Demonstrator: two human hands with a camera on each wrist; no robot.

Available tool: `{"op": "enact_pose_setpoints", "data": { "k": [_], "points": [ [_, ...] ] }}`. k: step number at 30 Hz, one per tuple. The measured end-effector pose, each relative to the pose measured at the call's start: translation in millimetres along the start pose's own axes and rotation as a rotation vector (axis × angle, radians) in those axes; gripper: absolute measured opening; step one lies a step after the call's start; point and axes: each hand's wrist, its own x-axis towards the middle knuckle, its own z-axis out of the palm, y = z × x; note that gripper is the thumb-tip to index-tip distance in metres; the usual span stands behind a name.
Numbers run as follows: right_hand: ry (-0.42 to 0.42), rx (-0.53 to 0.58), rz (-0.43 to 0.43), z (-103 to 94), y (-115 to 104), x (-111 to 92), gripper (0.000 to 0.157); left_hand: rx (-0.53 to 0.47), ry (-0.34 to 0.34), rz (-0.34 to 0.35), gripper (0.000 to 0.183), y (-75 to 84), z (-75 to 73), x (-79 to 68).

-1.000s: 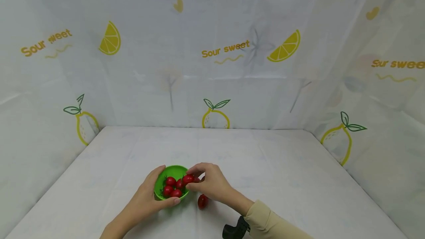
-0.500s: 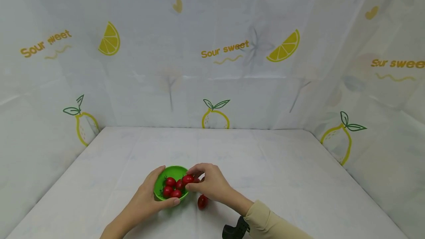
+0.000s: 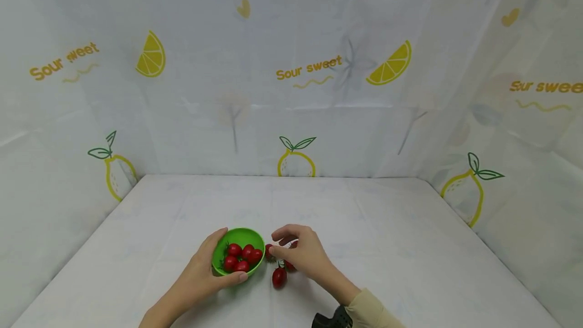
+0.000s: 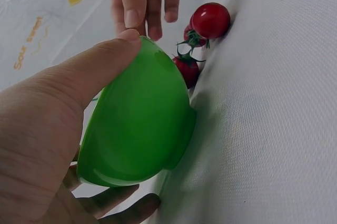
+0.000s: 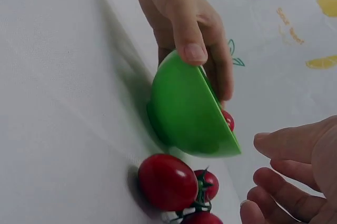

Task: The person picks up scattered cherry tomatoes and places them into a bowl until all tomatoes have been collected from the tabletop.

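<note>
My left hand (image 3: pixel 198 273) grips a green bowl (image 3: pixel 243 235) by its side, thumb at the near rim and fingers at the far side. Several red cherry tomatoes (image 3: pixel 230 262) lie in the bowl, some with green stems. Just right of the bowl hovers my right hand (image 3: pixel 306 254), its fingers loosely bent and apart, with nothing between thumb and fingertips in the right wrist view. Below and beside it, loose cherry tomatoes (image 3: pixel 280 278) rest on the table in a small cluster, partly hidden by the hand. Green stems (image 5: pixel 201 195) show among them.
A white cloth covers the table (image 3: pixel 387 247). Behind it hangs a pale curtain (image 3: pixel 205 115) printed with lemons and lettering, which also runs along both sides. A black device (image 3: pixel 334 318) sits at my right wrist by the beige sleeve (image 3: pixel 371 310).
My right hand has let go of a cherry tomato, which now lies at the bowl's right side, and has moved right, away from the rim. The left hand still holds the bowl.
</note>
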Motion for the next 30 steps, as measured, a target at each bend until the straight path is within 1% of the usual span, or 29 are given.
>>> {"op": "enact_pose_setpoints", "data": {
  "k": [4, 8, 10, 12, 15, 18, 23, 30],
  "points": [
    [0.092, 0.009, 0.061, -15.8, 12.4, -7.9, 0.023, 0.009, -0.003, -0.007, 0.107, -0.3, 1.4, 1.0],
    [0.207, 0.033, 0.154, -30.5, 21.7, -19.1, 0.024, 0.011, -0.012, -0.011, 0.108, -0.5, 1.3, 1.3],
    [0.251, 0.046, 0.198, -35.5, 24.8, -23.5, 0.023, 0.010, -0.018, -0.011, 0.108, -0.4, 0.9, 1.2],
    [0.278, 0.053, 0.217, -38.7, 27.0, -25.6, 0.023, 0.008, -0.021, -0.012, 0.107, 0.0, 0.2, 1.0],
    [0.288, 0.026, 0.205, -41.0, 28.7, -26.0, 0.022, 0.007, -0.024, -0.011, 0.107, 0.9, -1.0, 0.9],
    [0.277, 0.006, 0.188, -41.1, 30.2, -24.3, 0.023, 0.009, -0.024, -0.009, 0.107, 1.6, -1.8, 1.9],
    [0.251, -0.007, 0.200, -39.1, 34.5, -23.7, 0.025, 0.020, -0.023, -0.008, 0.107, 1.7, -1.9, 3.0],
    [0.239, -0.029, 0.199, -37.0, 40.3, -23.9, 0.027, 0.030, -0.019, -0.004, 0.108, 0.3, -2.0, 2.1]
  ]
}}
